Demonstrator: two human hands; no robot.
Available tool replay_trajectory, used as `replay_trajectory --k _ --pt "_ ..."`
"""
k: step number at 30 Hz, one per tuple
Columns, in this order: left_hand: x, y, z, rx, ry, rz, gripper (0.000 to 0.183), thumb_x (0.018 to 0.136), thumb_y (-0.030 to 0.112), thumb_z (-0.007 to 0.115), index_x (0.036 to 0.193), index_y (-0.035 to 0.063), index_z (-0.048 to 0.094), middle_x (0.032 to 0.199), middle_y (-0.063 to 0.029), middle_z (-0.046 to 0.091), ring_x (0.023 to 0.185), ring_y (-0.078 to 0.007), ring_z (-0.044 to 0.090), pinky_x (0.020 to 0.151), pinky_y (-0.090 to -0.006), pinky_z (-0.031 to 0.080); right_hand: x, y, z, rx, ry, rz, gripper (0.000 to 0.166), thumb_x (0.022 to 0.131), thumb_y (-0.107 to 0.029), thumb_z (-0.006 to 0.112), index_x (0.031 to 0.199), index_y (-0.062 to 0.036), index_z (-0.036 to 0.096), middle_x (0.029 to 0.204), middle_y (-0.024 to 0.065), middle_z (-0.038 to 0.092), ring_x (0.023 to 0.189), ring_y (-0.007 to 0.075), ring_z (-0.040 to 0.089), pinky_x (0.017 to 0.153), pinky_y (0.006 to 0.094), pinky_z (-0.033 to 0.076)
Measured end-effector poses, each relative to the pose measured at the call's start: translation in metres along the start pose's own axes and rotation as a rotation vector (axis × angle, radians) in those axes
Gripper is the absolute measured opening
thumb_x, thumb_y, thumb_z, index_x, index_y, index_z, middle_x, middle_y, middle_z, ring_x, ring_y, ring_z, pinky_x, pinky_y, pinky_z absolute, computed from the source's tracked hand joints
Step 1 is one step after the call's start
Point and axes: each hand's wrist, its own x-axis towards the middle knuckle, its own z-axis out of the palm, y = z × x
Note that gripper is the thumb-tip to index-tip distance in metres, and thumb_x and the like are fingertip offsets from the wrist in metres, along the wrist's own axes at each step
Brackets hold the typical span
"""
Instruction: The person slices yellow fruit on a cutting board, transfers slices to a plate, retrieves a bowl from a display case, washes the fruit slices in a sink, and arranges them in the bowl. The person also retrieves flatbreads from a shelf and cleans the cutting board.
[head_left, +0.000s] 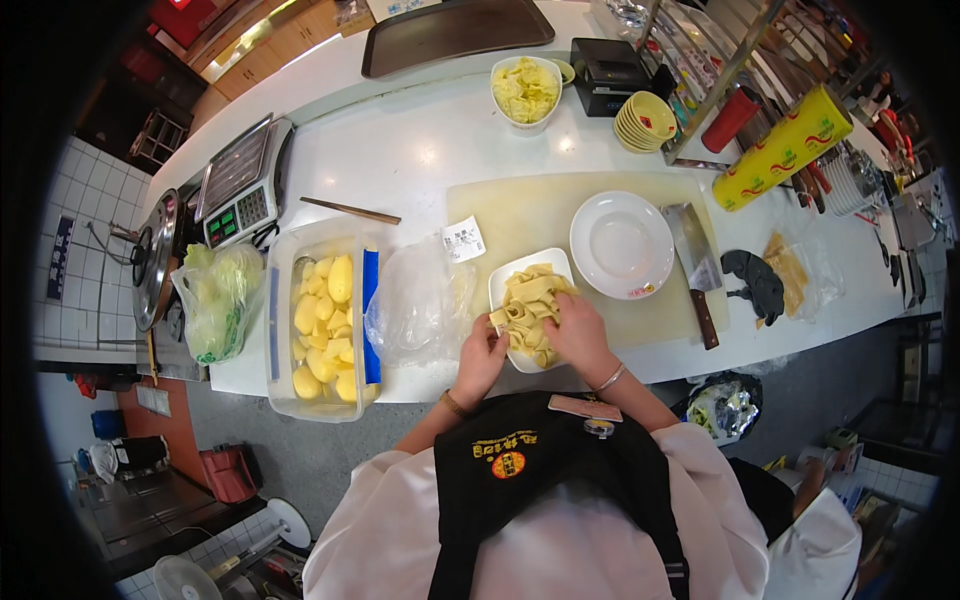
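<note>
A squarish white dish (558, 262) heaped with pale yellow strips (532, 300), probably tofu skin, sits at the near edge of the cutting board (517, 199). My left hand (480, 358) grips the dish's left side, thumb and fingers at the rim by the strips. From the right, my right hand (581, 334) has its fingers curled into the strips; its fingertips are partly hidden. Just beyond it lies a round white plate (621, 244) with nothing on it. A cleaver (694, 255) with a wooden handle rests on the board's right side.
Left of the board are a clear plastic bag (416, 315), a printed slip (463, 240), a tub (276, 315) of peeled potatoes (322, 330), chopsticks (351, 211) and a scale (251, 202). Cabbage (526, 90), stacked bowls (639, 124) and a film roll (784, 150) stand beyond.
</note>
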Motion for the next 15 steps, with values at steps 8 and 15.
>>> replay_trajectory --k 8,15 --pt "0.005 0.025 -0.008 0.335 0.179 0.411 0.040 0.077 0.002 0.064 0.116 0.0000 0.056 0.093 -0.0164 0.057 0.090 -0.0327 0.054 0.079 -0.0389 0.046 0.013 0.041 -0.015 0.869 -0.258 0.360 0.022 0.076 -0.001 0.061 0.098 0.0027 0.061 0.071 0.0059 0.059 0.063 0.0109 0.057 0.059 0.0263 0.048" --pt "0.025 0.038 -0.008 0.410 0.194 0.453 0.033 0.074 0.001 0.066 0.107 0.0016 0.061 0.090 -0.0147 0.059 0.086 -0.0323 0.056 0.077 -0.0383 0.047 -0.008 0.014 -0.039 0.253 0.107 0.096 0.036 0.077 -0.001 0.062 0.112 0.0003 0.054 0.110 0.0176 0.054 0.084 0.0270 0.058 0.072 0.0343 0.049"
